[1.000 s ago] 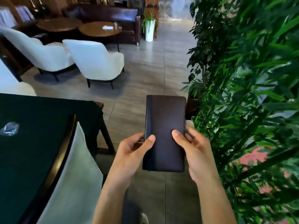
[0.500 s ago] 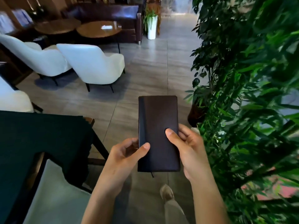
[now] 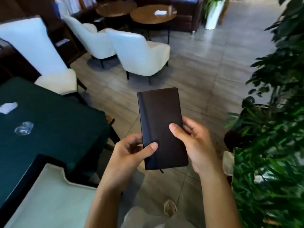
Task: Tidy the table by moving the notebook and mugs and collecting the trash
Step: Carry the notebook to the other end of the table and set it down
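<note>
I'm looking at the notebook (image 3: pixel 162 127) — a slim, dark brown one, closed, cover facing up at me, its long edge pointing away and tilting slightly left. A thin ribbon marker is poking out from its near edge. It's hanging in the air above the tiled floor, just right of the table. On the table's green cloth a clear crumpled wrapper (image 3: pixel 23 128) is lying — a white scrap (image 3: pixel 8 107) sitting beyond it.

Dim indoor light, motion-blurred edges, glare on the round table (image 3: pixel 153 14).
</note>
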Action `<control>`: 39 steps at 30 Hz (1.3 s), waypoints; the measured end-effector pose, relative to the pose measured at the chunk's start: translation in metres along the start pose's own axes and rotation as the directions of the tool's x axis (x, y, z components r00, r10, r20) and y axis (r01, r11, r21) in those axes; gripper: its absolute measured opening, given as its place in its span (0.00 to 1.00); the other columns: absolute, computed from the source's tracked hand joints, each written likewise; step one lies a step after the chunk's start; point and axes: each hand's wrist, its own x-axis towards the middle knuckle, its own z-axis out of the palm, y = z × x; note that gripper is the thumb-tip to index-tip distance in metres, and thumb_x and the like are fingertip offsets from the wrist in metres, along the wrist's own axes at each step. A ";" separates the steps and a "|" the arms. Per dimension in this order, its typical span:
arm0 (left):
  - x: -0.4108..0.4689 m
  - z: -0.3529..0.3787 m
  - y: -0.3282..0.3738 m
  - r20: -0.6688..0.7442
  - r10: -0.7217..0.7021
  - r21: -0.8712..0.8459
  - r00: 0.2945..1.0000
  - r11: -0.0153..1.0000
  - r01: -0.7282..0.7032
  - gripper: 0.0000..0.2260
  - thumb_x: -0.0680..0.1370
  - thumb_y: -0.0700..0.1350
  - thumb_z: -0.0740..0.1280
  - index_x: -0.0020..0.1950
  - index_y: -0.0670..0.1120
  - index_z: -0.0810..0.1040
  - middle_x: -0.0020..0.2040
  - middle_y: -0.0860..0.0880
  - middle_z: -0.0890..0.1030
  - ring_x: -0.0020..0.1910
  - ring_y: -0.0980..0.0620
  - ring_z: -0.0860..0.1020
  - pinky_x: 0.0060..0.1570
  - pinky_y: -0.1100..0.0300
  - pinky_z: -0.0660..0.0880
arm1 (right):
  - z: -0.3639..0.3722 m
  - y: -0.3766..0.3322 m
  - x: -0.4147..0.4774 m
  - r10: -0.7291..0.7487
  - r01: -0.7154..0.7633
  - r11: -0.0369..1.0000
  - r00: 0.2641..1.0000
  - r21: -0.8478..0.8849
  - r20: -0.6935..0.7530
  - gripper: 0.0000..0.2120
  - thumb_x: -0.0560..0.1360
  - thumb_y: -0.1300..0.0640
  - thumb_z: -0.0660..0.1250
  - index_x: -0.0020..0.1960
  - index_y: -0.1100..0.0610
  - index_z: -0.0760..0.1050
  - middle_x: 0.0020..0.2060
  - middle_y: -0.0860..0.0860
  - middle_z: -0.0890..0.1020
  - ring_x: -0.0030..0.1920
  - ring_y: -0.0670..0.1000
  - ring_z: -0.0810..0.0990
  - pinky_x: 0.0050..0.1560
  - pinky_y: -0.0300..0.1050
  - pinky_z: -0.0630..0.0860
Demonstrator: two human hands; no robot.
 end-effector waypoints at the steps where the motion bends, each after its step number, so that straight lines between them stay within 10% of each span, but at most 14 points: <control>1: 0.004 -0.003 -0.001 -0.033 -0.004 -0.002 0.999 1.000 0.004 0.18 0.72 0.48 0.78 0.57 0.40 0.85 0.53 0.42 0.88 0.53 0.42 0.87 0.50 0.53 0.82 | 0.003 0.002 0.008 0.011 -0.010 1.000 0.999 -0.009 0.030 0.09 0.79 0.63 0.70 0.54 0.51 0.84 0.50 0.49 0.90 0.53 0.51 0.88 0.58 0.53 0.83; 18: 0.094 -0.155 -0.028 -0.473 -0.180 -0.303 0.863 0.952 0.033 0.12 0.74 0.42 0.76 0.55 0.37 0.85 0.56 0.31 0.85 0.52 0.39 0.84 0.61 0.39 0.79 | 0.171 0.062 0.159 0.305 -0.165 0.938 0.807 -0.304 0.506 0.12 0.81 0.63 0.66 0.58 0.49 0.81 0.51 0.43 0.89 0.55 0.45 0.87 0.49 0.36 0.82; 25: 0.144 -0.236 -0.036 -0.568 -0.317 -0.398 0.760 0.913 0.083 0.08 0.77 0.43 0.76 0.53 0.41 0.86 0.51 0.39 0.88 0.48 0.44 0.86 0.51 0.49 0.84 | 0.258 0.100 0.224 0.398 -0.046 0.834 0.740 -0.549 0.543 0.10 0.83 0.60 0.66 0.57 0.45 0.77 0.45 0.37 0.85 0.44 0.34 0.86 0.39 0.30 0.80; 31: 0.173 -0.273 -0.051 -0.666 -0.408 -0.463 0.624 0.882 0.083 0.13 0.75 0.49 0.78 0.55 0.43 0.86 0.50 0.44 0.89 0.50 0.45 0.87 0.52 0.51 0.85 | 0.316 0.137 0.265 0.479 -0.082 0.770 0.728 -0.632 0.490 0.21 0.81 0.59 0.69 0.73 0.57 0.74 0.57 0.50 0.85 0.57 0.53 0.85 0.60 0.56 0.82; 39: 0.203 -0.298 -0.092 -0.698 -0.529 -0.587 0.483 0.809 0.037 0.19 0.76 0.40 0.77 0.66 0.44 0.80 0.56 0.46 0.88 0.49 0.52 0.87 0.36 0.69 0.80 | 0.361 0.192 0.304 0.576 -0.069 0.697 0.648 -0.714 0.499 0.19 0.80 0.56 0.70 0.71 0.54 0.76 0.54 0.47 0.82 0.57 0.54 0.82 0.48 0.46 0.82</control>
